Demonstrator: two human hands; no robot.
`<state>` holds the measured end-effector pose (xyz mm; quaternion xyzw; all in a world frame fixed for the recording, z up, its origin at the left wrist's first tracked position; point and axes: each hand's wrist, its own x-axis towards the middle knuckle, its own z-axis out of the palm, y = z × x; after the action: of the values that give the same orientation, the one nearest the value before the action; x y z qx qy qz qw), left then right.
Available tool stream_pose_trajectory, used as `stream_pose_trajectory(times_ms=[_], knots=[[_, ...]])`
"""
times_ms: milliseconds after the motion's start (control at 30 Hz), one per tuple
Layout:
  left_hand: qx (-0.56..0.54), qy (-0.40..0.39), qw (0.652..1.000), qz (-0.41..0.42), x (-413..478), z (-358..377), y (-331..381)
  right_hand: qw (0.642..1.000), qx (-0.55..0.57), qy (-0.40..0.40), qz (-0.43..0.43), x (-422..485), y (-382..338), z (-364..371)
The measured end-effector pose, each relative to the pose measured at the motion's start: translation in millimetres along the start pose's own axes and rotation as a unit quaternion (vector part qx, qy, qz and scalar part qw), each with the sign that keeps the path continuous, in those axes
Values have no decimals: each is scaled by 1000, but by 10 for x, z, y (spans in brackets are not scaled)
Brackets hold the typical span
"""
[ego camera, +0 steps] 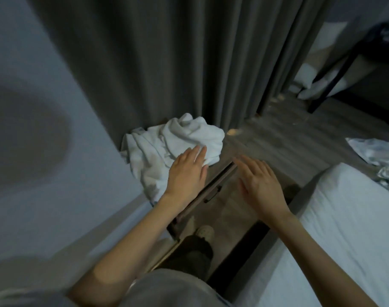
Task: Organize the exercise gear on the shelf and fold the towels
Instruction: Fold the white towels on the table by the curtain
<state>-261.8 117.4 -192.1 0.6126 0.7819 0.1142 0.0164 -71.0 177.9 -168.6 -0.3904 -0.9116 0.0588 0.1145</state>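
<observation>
A crumpled white towel (167,145) lies in a heap on top of a low brown nightstand (209,189), against the grey curtain. My left hand (187,171) reaches over the towel's near edge with fingers straight, fingertips on or just above the cloth. My right hand (260,182) hovers to the right of the nightstand's front edge, fingers spread and holding nothing. No exercise gear is visible.
A grey curtain (144,63) hangs behind the nightstand, a pale wall (34,107) stands at the left. A bed with a white sheet (333,229) fills the lower right. More crumpled white cloth (379,156) lies at the right edge. Dark furniture legs (335,78) stand far right.
</observation>
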Motion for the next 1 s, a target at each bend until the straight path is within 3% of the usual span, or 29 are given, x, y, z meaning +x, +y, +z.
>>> stream_pose_trajectory(times_ms=[167,567,833,1000], knots=[[0,-14,999,-32,784,305,-31,999,-15,-37,-12,842,432,170],[-13,-48,970,-238,1751,802,-609,970,-22,-198,-137,2604,974,959],[-92,-78,902,-414,1810,1180,-701,901,-46,-347,-256,3347,1037,1838],[-64,-49,877,-474,1902,1357,-420,856,-64,-381,-343,3551,1135,2088]])
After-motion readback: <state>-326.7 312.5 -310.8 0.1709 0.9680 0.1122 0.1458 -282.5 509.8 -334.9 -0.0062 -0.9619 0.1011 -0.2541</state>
